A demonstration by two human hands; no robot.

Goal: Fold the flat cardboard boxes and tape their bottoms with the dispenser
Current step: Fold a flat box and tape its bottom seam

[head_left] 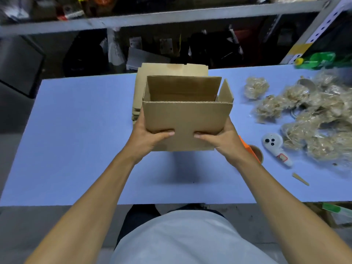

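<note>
Opened-out cardboard box (185,119), nothing visible inside, in the grip of left hand (150,139) and right hand (222,141)

No legible text anywhere. The box (185,113) carried no print on its visible faces. A white handheld device (276,149) on the surface (76,140) bore a small red-framed label, too small to read. Tags on shelf (162,18) items were blurred beyond reading.
</note>
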